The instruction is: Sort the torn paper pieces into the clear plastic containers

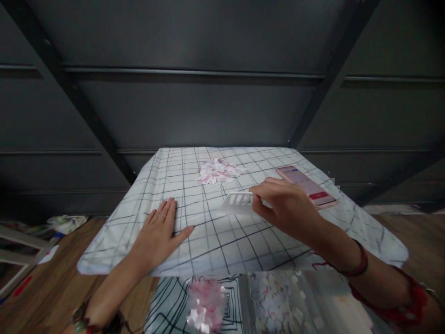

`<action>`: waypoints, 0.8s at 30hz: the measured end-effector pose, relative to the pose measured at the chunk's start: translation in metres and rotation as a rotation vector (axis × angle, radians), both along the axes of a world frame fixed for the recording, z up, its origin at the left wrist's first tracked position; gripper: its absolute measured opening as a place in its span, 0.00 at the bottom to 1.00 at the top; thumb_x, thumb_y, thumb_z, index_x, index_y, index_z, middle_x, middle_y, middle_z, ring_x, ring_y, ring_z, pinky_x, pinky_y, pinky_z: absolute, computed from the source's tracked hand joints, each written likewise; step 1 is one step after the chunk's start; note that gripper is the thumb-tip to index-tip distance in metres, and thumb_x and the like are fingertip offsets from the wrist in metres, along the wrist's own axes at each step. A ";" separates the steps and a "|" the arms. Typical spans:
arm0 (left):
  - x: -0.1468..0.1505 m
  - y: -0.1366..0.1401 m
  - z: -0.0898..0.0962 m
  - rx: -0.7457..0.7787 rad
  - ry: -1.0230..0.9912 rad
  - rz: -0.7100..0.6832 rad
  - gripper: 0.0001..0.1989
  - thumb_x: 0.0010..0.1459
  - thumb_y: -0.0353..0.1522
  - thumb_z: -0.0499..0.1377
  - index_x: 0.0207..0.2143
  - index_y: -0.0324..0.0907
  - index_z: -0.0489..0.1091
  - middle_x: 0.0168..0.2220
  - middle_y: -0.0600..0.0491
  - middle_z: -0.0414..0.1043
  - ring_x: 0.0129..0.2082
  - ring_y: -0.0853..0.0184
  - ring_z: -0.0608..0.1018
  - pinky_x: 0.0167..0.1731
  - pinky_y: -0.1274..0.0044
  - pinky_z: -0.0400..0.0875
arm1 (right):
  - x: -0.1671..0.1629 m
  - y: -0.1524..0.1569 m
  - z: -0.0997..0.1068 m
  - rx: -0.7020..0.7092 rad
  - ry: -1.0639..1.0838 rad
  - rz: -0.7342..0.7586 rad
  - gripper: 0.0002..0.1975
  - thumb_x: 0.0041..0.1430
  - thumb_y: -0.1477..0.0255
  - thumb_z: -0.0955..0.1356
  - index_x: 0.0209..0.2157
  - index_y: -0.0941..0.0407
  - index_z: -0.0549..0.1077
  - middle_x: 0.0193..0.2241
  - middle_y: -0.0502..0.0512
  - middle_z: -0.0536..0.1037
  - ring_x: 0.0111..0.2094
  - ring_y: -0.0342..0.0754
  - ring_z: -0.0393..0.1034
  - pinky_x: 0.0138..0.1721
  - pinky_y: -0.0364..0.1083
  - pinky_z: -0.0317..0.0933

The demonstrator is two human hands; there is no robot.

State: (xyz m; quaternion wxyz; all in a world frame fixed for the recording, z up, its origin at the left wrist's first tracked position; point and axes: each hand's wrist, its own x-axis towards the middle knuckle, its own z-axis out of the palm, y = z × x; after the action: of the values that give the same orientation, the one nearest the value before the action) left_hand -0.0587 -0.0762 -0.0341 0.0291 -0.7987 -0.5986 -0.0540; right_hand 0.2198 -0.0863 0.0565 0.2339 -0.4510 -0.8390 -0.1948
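Note:
My left hand (pixel 158 229) lies flat on the white checked tablecloth (pixel 205 241), fingers stretched out and thumb apart, holding nothing. Pinched in my right hand (pixel 287 204) is a white flat scraper-like piece with a row of slots (pixel 239 202), its lower edge close to the cloth. Whether that edge touches the cloth, I cannot tell. Beyond both hands sits a loose pile of small white and pink paper scraps (pixel 219 170). A phone (pixel 308 185) with its screen lit lies just past my right hand, partly covered by it.
Below the table's near edge, a clear bag of whitish scraps (pixel 278 301) and a bunch of pink scraps (pixel 206 301) rest over a dark-lined cloth (pixel 170 301). A dark panelled wall (pixel 201 111) stands behind the table. A pale metal frame (pixel 24 260) is at the left.

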 end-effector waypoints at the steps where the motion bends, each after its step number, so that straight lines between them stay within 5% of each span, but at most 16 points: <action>1: 0.000 -0.001 0.001 -0.005 0.004 0.012 0.42 0.56 0.53 0.41 0.60 0.26 0.46 0.61 0.36 0.48 0.61 0.54 0.52 0.57 0.63 0.49 | -0.004 -0.003 0.002 -0.007 -0.002 -0.009 0.10 0.52 0.77 0.60 0.21 0.57 0.69 0.19 0.51 0.70 0.23 0.43 0.61 0.26 0.43 0.51; 8: -0.003 -0.009 0.002 0.010 0.003 0.017 0.43 0.56 0.53 0.39 0.60 0.26 0.47 0.61 0.36 0.49 0.61 0.54 0.53 0.56 0.63 0.50 | -0.008 -0.010 0.006 0.031 -0.036 -0.137 0.12 0.52 0.79 0.59 0.19 0.57 0.68 0.18 0.52 0.70 0.23 0.44 0.62 0.27 0.44 0.51; 16: -0.004 -0.010 0.002 0.017 0.014 0.015 0.42 0.57 0.52 0.41 0.60 0.24 0.47 0.61 0.35 0.49 0.61 0.52 0.52 0.56 0.62 0.50 | -0.028 -0.037 0.010 0.041 0.030 0.094 0.11 0.53 0.80 0.59 0.22 0.58 0.70 0.17 0.50 0.70 0.22 0.42 0.62 0.24 0.42 0.52; 24: -0.020 -0.024 0.000 0.024 -0.019 -0.021 0.42 0.57 0.53 0.40 0.61 0.27 0.44 0.61 0.35 0.49 0.61 0.52 0.52 0.56 0.62 0.51 | -0.026 -0.040 0.009 0.052 0.001 0.061 0.09 0.51 0.81 0.60 0.23 0.59 0.70 0.18 0.52 0.70 0.21 0.44 0.63 0.22 0.43 0.52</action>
State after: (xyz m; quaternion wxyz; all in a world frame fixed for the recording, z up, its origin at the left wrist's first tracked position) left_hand -0.0784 -0.0999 -0.0341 0.0325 -0.8041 -0.5896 -0.0689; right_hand 0.1941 -0.1265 0.0651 0.2516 -0.4191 -0.8470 -0.2090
